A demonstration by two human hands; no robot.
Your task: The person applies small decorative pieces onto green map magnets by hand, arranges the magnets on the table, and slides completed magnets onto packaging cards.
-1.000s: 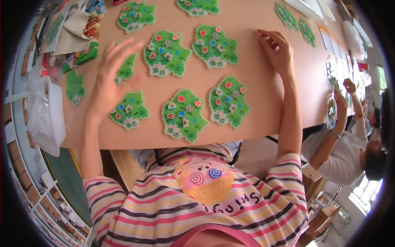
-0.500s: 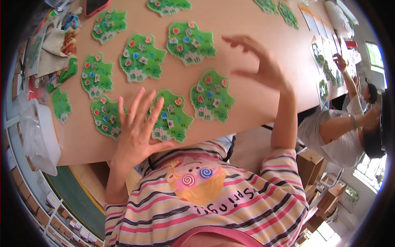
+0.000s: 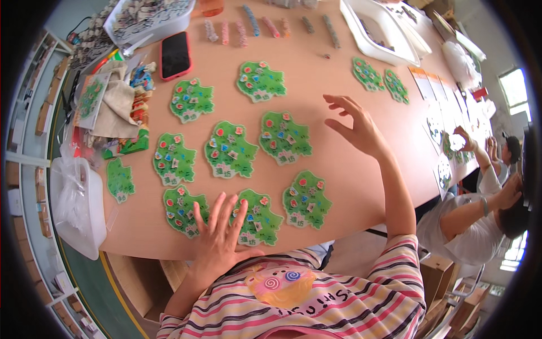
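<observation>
Several flat green map-shaped pieces lie spread on the table, each dotted with small coloured bits. My left hand (image 3: 217,240) is open, fingers spread, partly over one green piece (image 3: 261,221) by the near edge; another green piece (image 3: 180,212) lies left of its fingers. Whether the fingertips touch either piece cannot be made out. My right hand (image 3: 358,125) is raised over the table with fingers apart and nothing in it. Closest to it is a green piece (image 3: 285,139) on its left. A plainer green piece (image 3: 120,179) rests at the far left.
A phone (image 3: 175,55) lies at the back left. Coloured slender sticks (image 3: 251,21) stand in a row at the back, beside a white tray (image 3: 389,46). A plastic-lined white bin (image 3: 93,220) sits at the left edge. A co-worker (image 3: 457,220) sits on the right.
The view has tilted up, bringing the sticks and trays at the back into sight. My left hand stays by the same near pieces; my right hand remains raised with its fingers apart.
</observation>
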